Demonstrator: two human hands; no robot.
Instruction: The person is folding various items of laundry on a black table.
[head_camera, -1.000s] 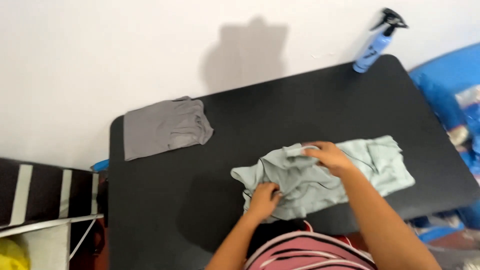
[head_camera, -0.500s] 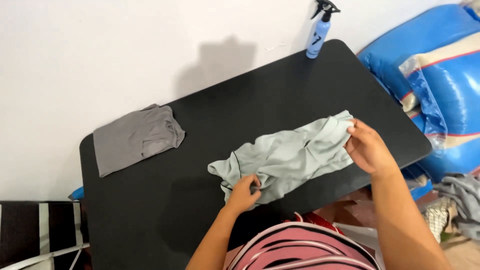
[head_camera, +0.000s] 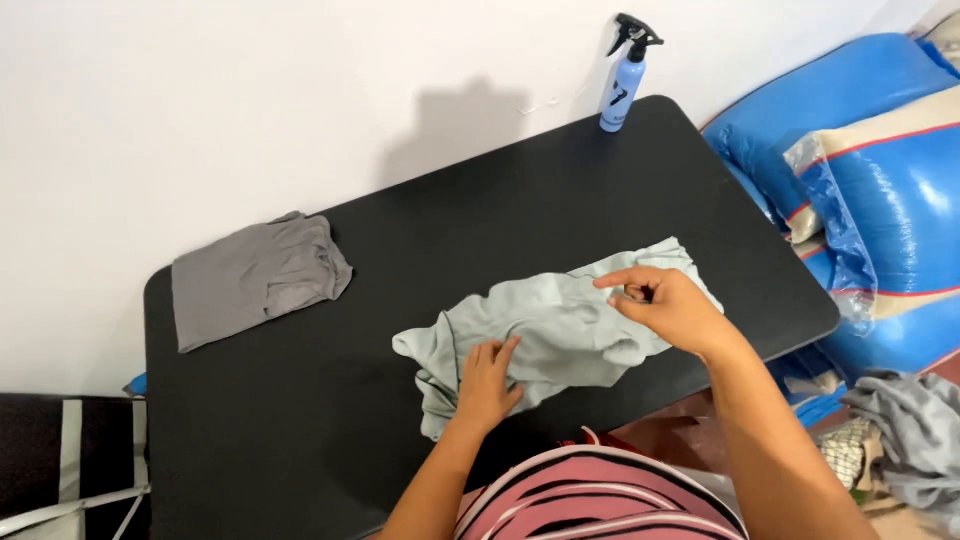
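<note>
At the near edge of a black counter (head_camera: 250, 440), a person in a pink striped top (head_camera: 600, 500) works a pale green garment (head_camera: 560, 330) lying rumpled across the middle of the surface. Left hand (head_camera: 487, 380) lies flat on the cloth's near-left part, fingers spread and pressing it down; right hand (head_camera: 668, 305) hovers at the garment's right end, thumb and fingers pinching a bit of the fabric (the exact hold is partly hidden by the knuckles). Judging from the pose, the garment is being smoothed and straightened, with one end pinned and the other drawn out; the next move seems to call for an even pull from the right while the left keeps the cloth from sliding. Farther back on the left rests a folded grey garment (head_camera: 255, 280), well apart from the green one. At the far edge stands a pale blue spray bottle (head_camera: 622, 85), against a white wall (head_camera: 250, 100); blue sacks (head_camera: 880, 150) crowd the right.
</note>
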